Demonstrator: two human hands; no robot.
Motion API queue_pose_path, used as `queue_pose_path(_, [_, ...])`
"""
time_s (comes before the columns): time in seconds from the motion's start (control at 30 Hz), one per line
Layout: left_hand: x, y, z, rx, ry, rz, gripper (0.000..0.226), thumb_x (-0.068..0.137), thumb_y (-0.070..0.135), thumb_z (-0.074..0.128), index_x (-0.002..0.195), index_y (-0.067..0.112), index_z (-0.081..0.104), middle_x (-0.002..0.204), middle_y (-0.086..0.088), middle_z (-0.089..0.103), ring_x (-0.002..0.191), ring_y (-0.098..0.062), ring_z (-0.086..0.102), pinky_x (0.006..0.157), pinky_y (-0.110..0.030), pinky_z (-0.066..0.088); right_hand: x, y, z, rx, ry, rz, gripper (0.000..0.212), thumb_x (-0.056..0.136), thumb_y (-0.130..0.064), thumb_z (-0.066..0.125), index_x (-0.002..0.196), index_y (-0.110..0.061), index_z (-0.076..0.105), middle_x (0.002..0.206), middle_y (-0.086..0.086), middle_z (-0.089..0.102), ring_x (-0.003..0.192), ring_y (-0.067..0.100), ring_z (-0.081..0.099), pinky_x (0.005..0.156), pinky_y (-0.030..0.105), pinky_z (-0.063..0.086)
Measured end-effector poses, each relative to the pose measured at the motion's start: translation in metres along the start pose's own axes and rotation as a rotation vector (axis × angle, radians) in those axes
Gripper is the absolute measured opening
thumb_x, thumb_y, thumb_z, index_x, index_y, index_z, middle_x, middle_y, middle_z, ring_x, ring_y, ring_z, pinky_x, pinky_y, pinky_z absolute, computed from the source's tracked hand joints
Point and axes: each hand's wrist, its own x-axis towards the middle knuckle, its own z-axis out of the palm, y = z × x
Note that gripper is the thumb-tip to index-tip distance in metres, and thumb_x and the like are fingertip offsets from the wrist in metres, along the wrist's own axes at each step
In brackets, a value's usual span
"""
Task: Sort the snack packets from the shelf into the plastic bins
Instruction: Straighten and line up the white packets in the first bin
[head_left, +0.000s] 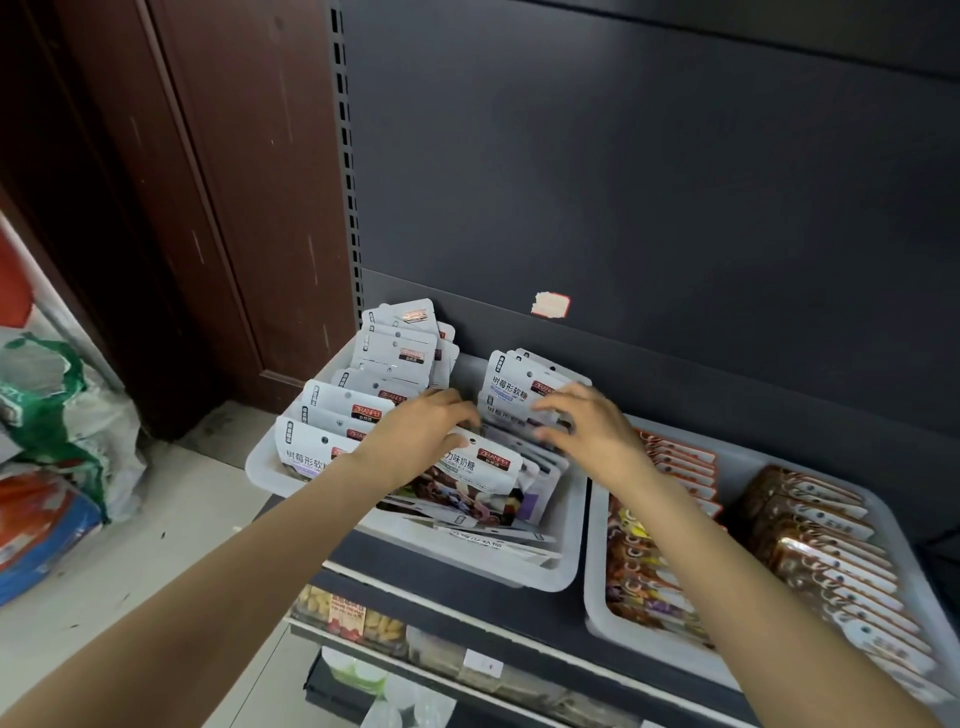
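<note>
Both hands over the left bin, mid-sort.
Left hand (415, 436) rests curled on a white packet (475, 475) lying loose in the left bin (550, 571); firm grip unclear. Right hand (582, 421) hovers with spread fingers, holding nothing, at the upright stack (511, 387) behind it. Packet's long axis runs across the bin, header tilted back toward the shelf wall. Risk: stack tips if nudged.

2 translucent white plastic bins (566, 545) sit on 1 dark metal shelf (415, 569). 2 bare hands (421, 434) reach in. White snack packets (480, 467) are too overlapped to count. 1 pale sticker (549, 304).
</note>
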Motion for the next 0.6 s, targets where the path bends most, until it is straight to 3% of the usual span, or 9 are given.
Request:
queue_pose_path(0.13, [-0.003, 0.0, -0.004, 0.198, -0.025, 0.034, 0.025, 0.097, 0.028, 0.05, 0.118, 0.02, 0.061, 0.121, -0.001, 0.057, 0.112, -0.019, 0.05, 0.09, -0.029, 0.042, -0.009, 0.007, 0.008, 0.064, -0.046, 0.042, 0.034, 0.086, -0.03, 0.067, 0.119, -0.024, 0.063, 0.118, -0.008, 0.057, 0.105, 0.01, 0.053, 0.087, 0.027, 0.045])
queue_pose_path(0.3, [-0.002, 0.006, -0.003, 0.179, 0.031, 0.005, 0.021, 0.097, 0.019, 0.05, 0.112, 0.016, 0.064, 0.115, -0.007, 0.063, 0.107, -0.024, 0.055, 0.09, -0.031, 0.042, -0.006, 0.003, 0.01, 0.127, -0.132, 0.03, 0.026, 0.086, -0.027, 0.067, 0.112, -0.023, 0.066, 0.11, -0.006, 0.065, 0.098, 0.009, 0.059, 0.087, 0.029, 0.049])
queue_pose_path(0.4, [-0.003, 0.004, -0.002, 0.188, 0.047, 0.024, 0.021, 0.097, 0.019, 0.049, 0.112, 0.019, 0.064, 0.131, 0.001, 0.058, 0.12, -0.019, 0.049, 0.098, -0.03, 0.033, 0.004, 0.005, 0.002, -0.038, -0.031, 0.084, 0.018, 0.092, -0.027, 0.06, 0.108, -0.023, 0.066, 0.112, -0.006, 0.064, 0.1, 0.013, 0.059, 0.085, 0.035, 0.051])
queue_pose_path(0.5, [-0.006, 0.002, -0.006, 0.166, -0.061, 0.061, 0.022, 0.099, 0.018, 0.046, 0.113, 0.019, 0.063, 0.148, 0.01, 0.039, 0.122, -0.017, 0.051, 0.1, -0.029, 0.036, 0.013, 0.006, 0.004, -0.205, 0.14, 0.135, 0.019, 0.095, -0.02, 0.054, 0.113, -0.019, 0.059, 0.117, -0.001, 0.056, 0.102, 0.019, 0.057, 0.082, 0.034, 0.051])
queue_pose_path(0.6, [-0.01, 0.001, -0.01, 0.169, -0.121, 0.074, 0.028, 0.1, 0.021, 0.044, 0.122, 0.02, 0.06, 0.149, 0.012, 0.036, 0.123, -0.016, 0.051, 0.101, -0.029, 0.037, 0.013, 0.008, 0.009, -0.218, 0.166, 0.171, 0.024, 0.095, -0.016, 0.053, 0.119, -0.018, 0.052, 0.124, 0.004, 0.052, 0.105, 0.022, 0.057, 0.082, 0.034, 0.051])
